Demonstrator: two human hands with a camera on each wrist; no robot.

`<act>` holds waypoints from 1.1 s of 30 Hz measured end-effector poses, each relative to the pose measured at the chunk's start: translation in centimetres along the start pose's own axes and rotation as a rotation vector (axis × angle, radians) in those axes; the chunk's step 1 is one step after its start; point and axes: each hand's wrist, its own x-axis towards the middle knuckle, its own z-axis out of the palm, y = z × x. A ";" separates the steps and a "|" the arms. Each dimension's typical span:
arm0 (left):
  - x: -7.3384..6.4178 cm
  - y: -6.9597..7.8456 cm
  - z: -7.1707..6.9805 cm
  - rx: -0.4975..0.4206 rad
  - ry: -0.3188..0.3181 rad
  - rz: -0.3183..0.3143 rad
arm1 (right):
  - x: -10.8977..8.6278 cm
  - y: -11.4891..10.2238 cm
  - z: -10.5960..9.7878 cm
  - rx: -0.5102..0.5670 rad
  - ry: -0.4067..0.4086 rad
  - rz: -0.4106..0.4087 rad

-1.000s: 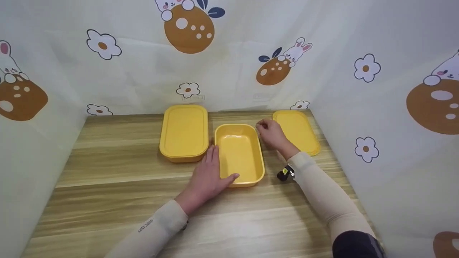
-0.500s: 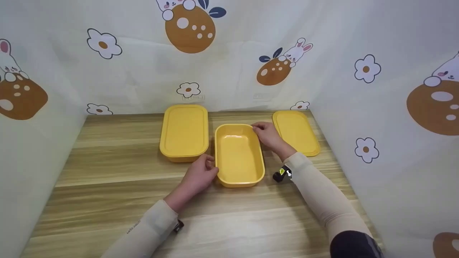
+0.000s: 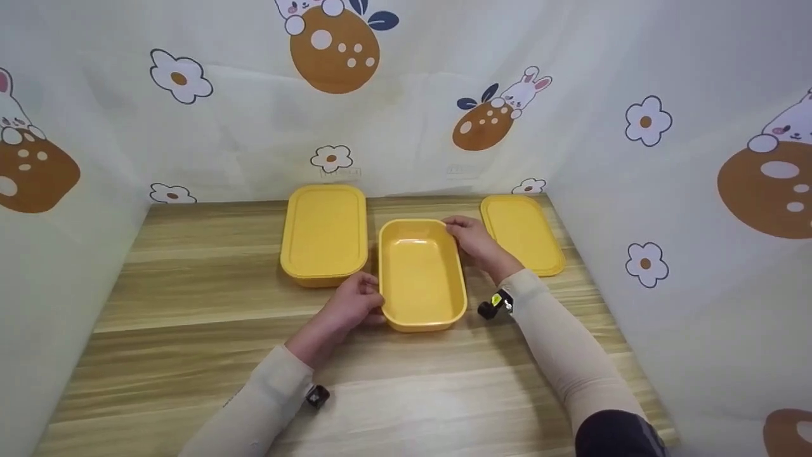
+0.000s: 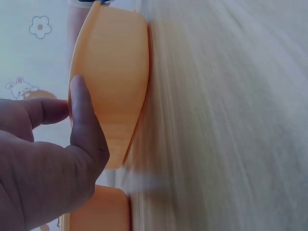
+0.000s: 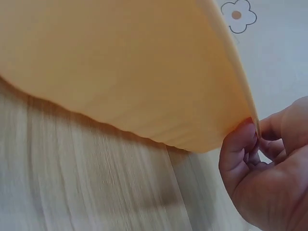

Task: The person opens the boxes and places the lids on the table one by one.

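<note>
An uncovered yellow rectangular food container point(image 3: 422, 279) sits on the wood-grain table between my hands, its inside bare and glossy. My left hand point(image 3: 349, 308) pinches the left rim near the front. In the left wrist view the thumb point(image 4: 84, 113) lies along the outer wall, with a bent finger at the rim. At the far right corner, my right hand point(image 3: 476, 241) grips the rim. The right wrist view shows its thumb point(image 5: 239, 144) on the outer wall and other fingers behind the edge.
Left of the container stands a second yellow container with its lid point(image 3: 325, 230) on. A loose yellow lid point(image 3: 525, 235) lies flat at the back right, close by my right forearm. Printed fabric walls point(image 3: 412, 127) enclose the table point(image 3: 190, 304) at the back and sides.
My left hand has drawn back from lying spread along the container's left side to pinching its rim. My right hand has moved slightly left onto the far right corner. The container stays put.
</note>
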 end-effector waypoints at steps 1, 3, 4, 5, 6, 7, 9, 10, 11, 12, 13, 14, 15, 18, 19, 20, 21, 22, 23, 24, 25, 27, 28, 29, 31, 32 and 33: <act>0.1 0.0 0.0 -0.007 -0.003 -0.001 | 0.0 0.0 0.0 0.013 -0.001 0.006; 0.2 0.0 -0.1 -0.020 -0.011 -0.008 | 0.1 0.0 0.0 0.042 0.000 0.019; 0.2 0.0 -0.1 -0.023 -0.016 -0.010 | 0.0 0.0 0.0 0.050 0.003 0.027; 0.2 0.0 -0.1 -0.026 -0.020 -0.013 | 0.0 0.1 0.0 0.060 0.005 0.034; 0.2 -0.1 -0.1 -0.028 -0.023 -0.014 | 0.0 0.1 0.0 0.068 0.007 0.039; 0.3 -0.1 0.0 -0.031 -0.025 -0.013 | -0.1 0.1 0.0 0.074 0.010 0.041; 0.2 0.0 0.0 -0.034 -0.028 -0.012 | -0.2 0.2 0.0 0.073 0.019 0.038; 0.2 0.0 0.0 -0.037 -0.030 -0.013 | -0.3 0.2 0.1 0.071 0.022 0.036; 0.1 0.0 0.0 -0.039 -0.031 -0.012 | -0.3 0.3 0.1 0.068 0.024 0.034; 0.1 0.0 0.0 -0.046 -0.034 -0.014 | -0.4 0.4 0.1 0.074 0.024 0.036; 0.0 0.1 0.0 -0.050 -0.037 -0.015 | -0.4 0.4 0.2 0.082 0.023 0.039; 0.0 0.1 0.0 -0.055 -0.038 -0.015 | -0.4 0.5 0.2 0.087 0.022 0.040; -0.1 0.1 0.0 -0.060 -0.038 -0.016 | -0.5 0.6 0.3 0.093 0.021 0.041; -0.1 0.1 0.0 -0.067 -0.035 -0.017 | -0.5 0.7 0.4 0.116 0.026 0.037; -0.1 0.1 0.0 -0.067 -0.031 -0.016 | -0.5 0.7 0.4 0.120 0.031 0.034; -0.1 0.1 0.0 -0.070 -0.028 -0.017 | -0.5 0.7 0.5 0.123 0.035 0.030; -0.1 0.0 0.0 -0.069 -0.026 -0.017 | -0.5 0.8 0.5 0.128 0.040 0.025; -0.1 0.0 0.0 -0.068 -0.025 -0.018 | -0.5 0.8 0.5 0.132 0.045 0.022; 0.0 0.0 0.0 -0.067 -0.024 -0.018 | -0.5 0.9 0.6 0.134 0.049 0.018; 0.0 0.0 0.0 -0.067 -0.022 -0.018 | -0.5 0.9 0.6 0.134 0.055 0.016; 0.0 0.0 0.0 -0.067 -0.021 -0.018 | -0.5 1.0 0.6 0.133 0.060 0.013; 0.0 0.1 0.0 -0.063 -0.018 -0.020 | -0.6 1.1 0.7 0.132 0.074 0.004; -0.1 0.1 0.0 -0.060 -0.017 -0.020 | -0.7 1.1 0.7 0.135 0.083 0.001; -0.1 0.1 0.0 -0.058 -0.016 -0.020 | -0.7 1.1 0.8 0.141 0.092 -0.003; 0.0 0.1 0.1 -0.054 -0.017 -0.020 | -0.8 1.1 1.0 0.164 0.106 -0.015; 0.0 0.1 0.1 -0.051 -0.016 -0.018 | -0.9 1.1 1.0 0.175 0.111 -0.019; 0.0 0.1 0.1 -0.048 -0.015 -0.016 | -0.9 1.1 1.1 0.183 0.115 -0.022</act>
